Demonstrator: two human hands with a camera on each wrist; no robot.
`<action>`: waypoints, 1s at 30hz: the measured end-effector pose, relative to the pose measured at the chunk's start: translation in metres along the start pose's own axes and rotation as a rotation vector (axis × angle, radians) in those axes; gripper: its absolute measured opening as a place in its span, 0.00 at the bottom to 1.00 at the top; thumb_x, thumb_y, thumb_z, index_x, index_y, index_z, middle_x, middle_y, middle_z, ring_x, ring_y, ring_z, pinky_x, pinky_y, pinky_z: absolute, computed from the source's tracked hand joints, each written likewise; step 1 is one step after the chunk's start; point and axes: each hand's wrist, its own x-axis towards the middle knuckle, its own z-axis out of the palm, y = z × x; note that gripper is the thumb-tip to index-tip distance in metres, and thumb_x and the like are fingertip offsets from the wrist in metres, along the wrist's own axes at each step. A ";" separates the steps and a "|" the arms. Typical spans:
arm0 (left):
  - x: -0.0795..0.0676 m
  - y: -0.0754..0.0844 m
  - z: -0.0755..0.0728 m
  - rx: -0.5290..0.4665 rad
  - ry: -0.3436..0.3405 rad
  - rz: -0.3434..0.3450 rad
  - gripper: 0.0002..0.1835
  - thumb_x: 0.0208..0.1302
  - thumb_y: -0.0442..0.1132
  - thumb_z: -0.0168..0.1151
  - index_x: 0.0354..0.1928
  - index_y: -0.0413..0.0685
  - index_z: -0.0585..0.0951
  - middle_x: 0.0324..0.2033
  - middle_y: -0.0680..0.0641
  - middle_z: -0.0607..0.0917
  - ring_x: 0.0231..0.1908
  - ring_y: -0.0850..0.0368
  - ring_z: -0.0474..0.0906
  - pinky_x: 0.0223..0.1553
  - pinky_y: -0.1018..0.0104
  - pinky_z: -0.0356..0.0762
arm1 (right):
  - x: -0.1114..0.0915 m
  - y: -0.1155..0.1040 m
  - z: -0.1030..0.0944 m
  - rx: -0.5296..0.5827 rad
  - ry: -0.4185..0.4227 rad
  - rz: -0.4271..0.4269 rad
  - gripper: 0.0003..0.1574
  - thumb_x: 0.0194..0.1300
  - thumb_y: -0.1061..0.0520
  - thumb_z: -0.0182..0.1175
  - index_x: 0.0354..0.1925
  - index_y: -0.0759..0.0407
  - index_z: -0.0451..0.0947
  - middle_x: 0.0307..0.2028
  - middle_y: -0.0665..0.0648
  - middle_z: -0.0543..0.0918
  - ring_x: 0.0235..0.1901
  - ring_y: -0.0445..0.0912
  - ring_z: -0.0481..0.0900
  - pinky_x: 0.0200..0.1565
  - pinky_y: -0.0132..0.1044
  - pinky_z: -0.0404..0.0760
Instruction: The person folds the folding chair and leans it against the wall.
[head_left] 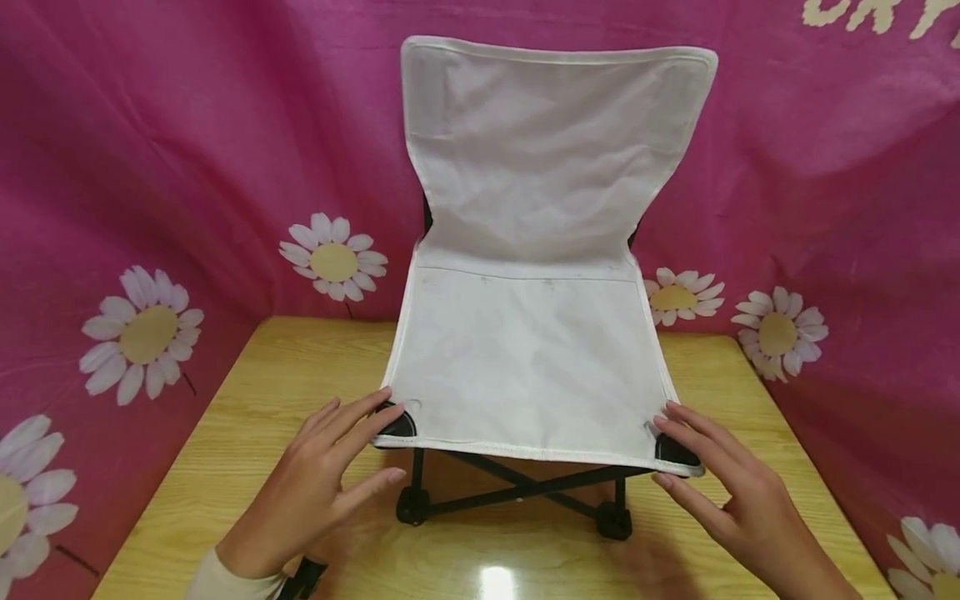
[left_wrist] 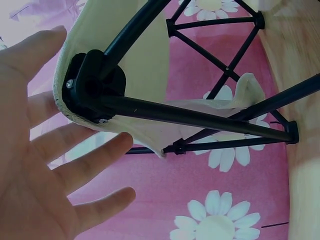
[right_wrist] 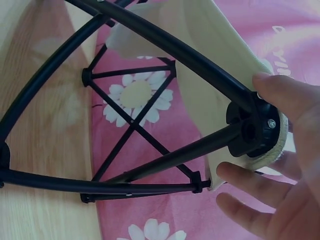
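Note:
A folding chair (head_left: 536,358) with white fabric and a black tube frame stands unfolded on the wooden table, its backrest upright. At the seat's left front corner is my left hand (head_left: 311,471), fingers spread and fairly straight, fingertips at the black corner patch (head_left: 399,423). Its thumb points inward, apart from the front edge. My right hand (head_left: 738,483) rests its fingers along the right front corner, with the thumb just below the edge. From beneath, the right wrist view shows the right thumb (right_wrist: 285,92) at the black plastic corner joint (right_wrist: 255,127). The left wrist view shows the matching left joint (left_wrist: 92,85) beside the open palm.
Crossed black legs (head_left: 517,487) stand on the wooden table (head_left: 247,425) under the seat. A pink cloth (head_left: 202,108) with white daisies hangs behind and at both sides of the table. The backrest (head_left: 555,150) stands close in front of the rear cloth.

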 end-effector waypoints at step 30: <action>0.000 -0.007 0.011 -0.205 0.113 0.002 0.27 0.47 0.35 0.69 0.53 0.57 0.77 0.55 0.53 0.75 0.53 0.56 0.72 0.60 0.67 0.58 | -0.011 0.011 0.008 0.256 0.114 -0.130 0.32 0.45 0.73 0.65 0.52 0.64 0.74 0.54 0.64 0.73 0.55 0.47 0.70 0.50 0.20 0.67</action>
